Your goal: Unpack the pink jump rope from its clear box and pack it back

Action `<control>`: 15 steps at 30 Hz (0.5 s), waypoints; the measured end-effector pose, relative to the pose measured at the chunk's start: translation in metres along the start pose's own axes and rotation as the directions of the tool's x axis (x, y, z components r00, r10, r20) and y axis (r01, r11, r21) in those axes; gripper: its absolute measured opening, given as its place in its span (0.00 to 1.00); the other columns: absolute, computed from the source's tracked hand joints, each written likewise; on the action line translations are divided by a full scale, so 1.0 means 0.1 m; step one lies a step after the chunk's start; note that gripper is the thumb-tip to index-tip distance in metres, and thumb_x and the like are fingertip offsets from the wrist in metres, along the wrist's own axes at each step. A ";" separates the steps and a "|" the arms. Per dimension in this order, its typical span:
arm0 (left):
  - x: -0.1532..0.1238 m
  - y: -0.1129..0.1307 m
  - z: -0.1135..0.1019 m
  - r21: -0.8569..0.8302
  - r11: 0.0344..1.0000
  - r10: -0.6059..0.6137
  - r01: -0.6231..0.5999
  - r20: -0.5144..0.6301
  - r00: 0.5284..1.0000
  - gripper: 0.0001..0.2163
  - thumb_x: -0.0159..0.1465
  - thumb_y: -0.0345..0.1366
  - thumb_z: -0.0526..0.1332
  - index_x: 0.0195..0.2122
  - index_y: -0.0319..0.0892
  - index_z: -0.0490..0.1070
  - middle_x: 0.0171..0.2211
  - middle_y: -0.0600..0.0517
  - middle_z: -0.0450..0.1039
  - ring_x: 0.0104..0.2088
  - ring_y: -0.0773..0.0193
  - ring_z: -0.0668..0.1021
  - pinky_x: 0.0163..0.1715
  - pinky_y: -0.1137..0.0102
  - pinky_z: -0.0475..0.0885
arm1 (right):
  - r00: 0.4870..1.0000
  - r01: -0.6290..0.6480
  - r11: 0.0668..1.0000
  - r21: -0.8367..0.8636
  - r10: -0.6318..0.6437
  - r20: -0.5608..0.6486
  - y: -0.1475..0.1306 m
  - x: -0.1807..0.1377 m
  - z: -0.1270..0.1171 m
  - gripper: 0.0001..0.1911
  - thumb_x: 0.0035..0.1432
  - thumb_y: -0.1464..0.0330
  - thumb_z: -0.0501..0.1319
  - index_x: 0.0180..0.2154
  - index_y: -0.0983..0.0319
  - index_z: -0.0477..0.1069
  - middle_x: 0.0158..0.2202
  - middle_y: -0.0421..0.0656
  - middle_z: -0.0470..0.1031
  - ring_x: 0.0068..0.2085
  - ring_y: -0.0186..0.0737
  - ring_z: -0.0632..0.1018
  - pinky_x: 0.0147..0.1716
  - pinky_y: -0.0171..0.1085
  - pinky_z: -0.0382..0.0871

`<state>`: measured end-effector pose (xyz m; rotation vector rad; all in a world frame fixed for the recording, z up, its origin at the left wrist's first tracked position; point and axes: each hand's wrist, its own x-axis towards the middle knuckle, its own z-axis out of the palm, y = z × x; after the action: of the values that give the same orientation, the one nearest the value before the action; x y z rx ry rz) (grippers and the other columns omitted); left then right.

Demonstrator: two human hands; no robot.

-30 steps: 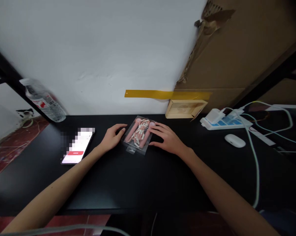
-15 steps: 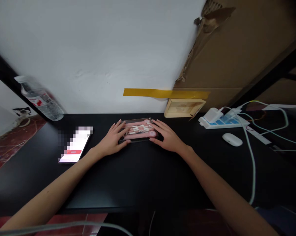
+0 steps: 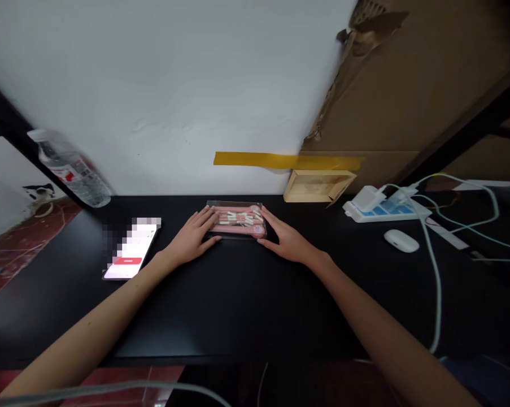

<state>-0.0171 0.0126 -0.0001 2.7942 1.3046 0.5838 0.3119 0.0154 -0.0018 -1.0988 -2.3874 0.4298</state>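
Observation:
A shallow clear plastic box (image 3: 238,230) lies on the black table, with pink pieces and several short white-and-pink sticks showing inside. What the sticks are I cannot make out. My left hand (image 3: 191,236) holds the box's left end, fingertips at the far left corner and thumb by the near corner. At the opposite end, my right hand (image 3: 286,237) holds the box with its fingers along the far right corner and its thumb at the near right corner. Both hands partly cover the box's ends.
A lit phone (image 3: 134,249) lies left of my left forearm. A plastic bottle (image 3: 74,169) leans at the back left. Against the wall stands a small wooden tray (image 3: 318,186). To the right are a power strip (image 3: 379,209) with cables and a white mouse (image 3: 401,241).
The box has turned slightly and now lies straighter along the table's back edge. My left fingers have drawn back from over its top toward its left end.

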 end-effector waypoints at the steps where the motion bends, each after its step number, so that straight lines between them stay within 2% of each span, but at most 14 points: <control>1: 0.00 -0.01 0.01 -0.002 1.000 -0.004 0.004 -0.005 1.000 0.29 0.73 0.49 0.52 0.71 0.42 0.51 0.71 0.42 0.52 0.71 0.50 0.53 0.68 0.51 0.54 | 1.000 -0.002 1.000 0.000 0.002 0.001 0.01 0.00 0.00 0.46 0.66 0.58 0.60 0.73 0.48 0.31 0.75 0.41 0.41 0.72 0.53 0.53 0.68 0.57 0.54; 6: 0.00 -0.02 0.02 -0.014 1.000 -0.003 0.003 -0.020 1.000 0.28 0.74 0.48 0.52 0.71 0.42 0.52 0.71 0.42 0.52 0.71 0.50 0.53 0.67 0.51 0.54 | 0.999 -0.031 0.999 -0.018 0.031 -0.008 0.05 -0.01 0.03 0.48 0.65 0.54 0.59 0.73 0.51 0.29 0.75 0.45 0.42 0.71 0.57 0.56 0.67 0.60 0.56; 9: 0.00 -0.03 0.02 -0.017 1.000 0.002 -0.002 -0.020 1.000 0.28 0.74 0.49 0.51 0.71 0.42 0.53 0.71 0.42 0.52 0.71 0.51 0.53 0.67 0.51 0.55 | 0.999 -0.040 0.999 -0.021 0.039 -0.020 0.05 -0.01 0.01 0.47 0.66 0.51 0.57 0.73 0.55 0.31 0.74 0.48 0.45 0.71 0.56 0.57 0.67 0.59 0.56; 12: 0.00 -0.03 0.02 -0.013 1.000 0.005 -0.005 -0.022 1.000 0.28 0.74 0.49 0.52 0.70 0.41 0.54 0.70 0.41 0.53 0.71 0.50 0.54 0.67 0.51 0.56 | 0.998 -0.051 0.999 -0.012 0.051 -0.028 0.05 -0.01 -0.02 0.42 0.67 0.49 0.54 0.73 0.56 0.40 0.73 0.49 0.51 0.70 0.56 0.60 0.67 0.59 0.56; 15: 0.01 -0.02 0.01 0.000 1.000 0.012 -0.012 -0.036 0.999 0.28 0.73 0.49 0.52 0.69 0.39 0.55 0.69 0.39 0.56 0.71 0.49 0.56 0.67 0.50 0.57 | 0.994 -0.113 0.993 -0.037 0.113 -0.006 0.08 -0.01 -0.05 0.36 0.69 0.48 0.48 0.70 0.59 0.53 0.70 0.50 0.59 0.69 0.56 0.61 0.67 0.59 0.56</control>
<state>-0.0179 0.0146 -0.0007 2.8059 1.2953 0.6376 0.3206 0.0201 -0.0014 -1.2546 -2.3461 0.4217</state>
